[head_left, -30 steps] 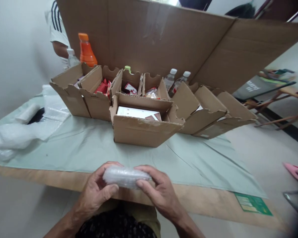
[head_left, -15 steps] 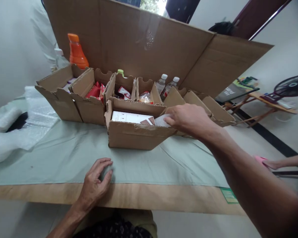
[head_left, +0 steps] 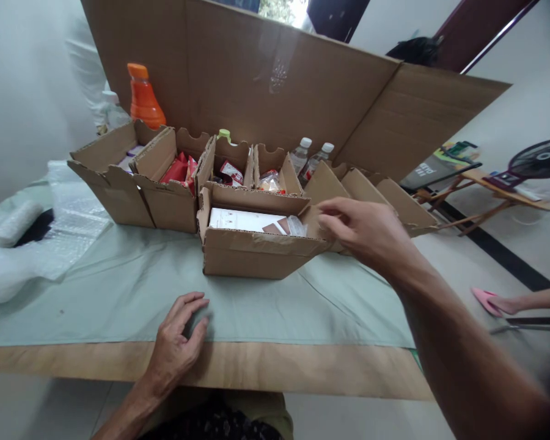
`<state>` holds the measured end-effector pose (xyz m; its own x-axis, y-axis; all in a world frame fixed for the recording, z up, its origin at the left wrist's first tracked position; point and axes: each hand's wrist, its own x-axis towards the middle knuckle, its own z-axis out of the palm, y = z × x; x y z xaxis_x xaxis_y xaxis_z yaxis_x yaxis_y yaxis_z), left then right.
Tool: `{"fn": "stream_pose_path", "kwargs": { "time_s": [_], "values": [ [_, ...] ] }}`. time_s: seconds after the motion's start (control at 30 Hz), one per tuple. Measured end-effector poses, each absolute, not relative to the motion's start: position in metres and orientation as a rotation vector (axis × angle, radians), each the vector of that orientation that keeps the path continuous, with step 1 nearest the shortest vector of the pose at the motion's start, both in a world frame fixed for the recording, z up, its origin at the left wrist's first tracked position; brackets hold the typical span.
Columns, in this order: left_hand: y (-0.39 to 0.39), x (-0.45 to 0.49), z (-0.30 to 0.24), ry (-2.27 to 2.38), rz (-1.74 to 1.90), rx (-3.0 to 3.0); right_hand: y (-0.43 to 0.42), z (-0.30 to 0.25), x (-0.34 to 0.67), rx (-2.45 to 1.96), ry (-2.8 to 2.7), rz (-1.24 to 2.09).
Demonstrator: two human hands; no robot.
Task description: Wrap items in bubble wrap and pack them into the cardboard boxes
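Tan cardboard, an open-topped box (head_left: pixel 256 256) holds a clear plastic-wrapped bundle (head_left: pixel 297 227) right of a white rectangular carton (head_left: pixel 242 220), presumably so its walls confine both. We see the right hand (head_left: pixel 366 229), fingers narrowed, at the box's right end, pinch unclear; the left hand (head_left: pixel 176 336), loosely spread, empty, lies in front.

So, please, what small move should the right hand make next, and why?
Probably lift the right hand away from the front carton: the wrapped packet already lies inside, beside the white box, and that hand seems empty.
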<state>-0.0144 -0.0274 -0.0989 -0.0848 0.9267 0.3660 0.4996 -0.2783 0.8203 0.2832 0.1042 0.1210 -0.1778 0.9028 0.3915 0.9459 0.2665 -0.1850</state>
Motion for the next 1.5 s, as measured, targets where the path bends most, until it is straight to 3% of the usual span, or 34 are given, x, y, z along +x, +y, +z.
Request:
{"fn": "stream_pose_path", "kwargs": {
  "time_s": [0.13,0.3,0.4,0.67,0.77,0.93,1.23,1.5],
  "values": [
    [-0.018,-0.025,-0.084,1.625,1.275,1.6,0.047,0.097,0.32,-1.61,-1.703,-0.051],
    [0.036,-0.014,-0.053,1.417,1.344,1.521,0.055,0.03,0.309,-1.497,-1.823,0.513],
    [0.056,0.007,-0.043,1.286,1.321,1.478,0.067,0.005,0.293,-1.417,-1.792,0.646],
    [-0.06,-0.01,-0.069,1.454,1.264,1.391,-0.037,-0.015,0.28,-1.385,-1.675,0.51],
    [-0.081,-0.046,-0.057,1.56,1.451,1.248,-0.042,-0.01,0.241,-1.188,-1.798,0.577],
    [-0.047,-0.048,-0.025,1.501,1.737,1.256,0.0,0.014,0.211,-1.077,-1.789,0.579],
    [-0.012,0.075,-0.048,1.113,1.259,1.541,-0.067,-0.031,0.341,-1.647,-1.277,0.275],
    [0.084,0.132,-0.05,0.955,1.211,1.703,-0.077,-0.063,0.358,-1.47,-1.099,0.325]
  ]
}}
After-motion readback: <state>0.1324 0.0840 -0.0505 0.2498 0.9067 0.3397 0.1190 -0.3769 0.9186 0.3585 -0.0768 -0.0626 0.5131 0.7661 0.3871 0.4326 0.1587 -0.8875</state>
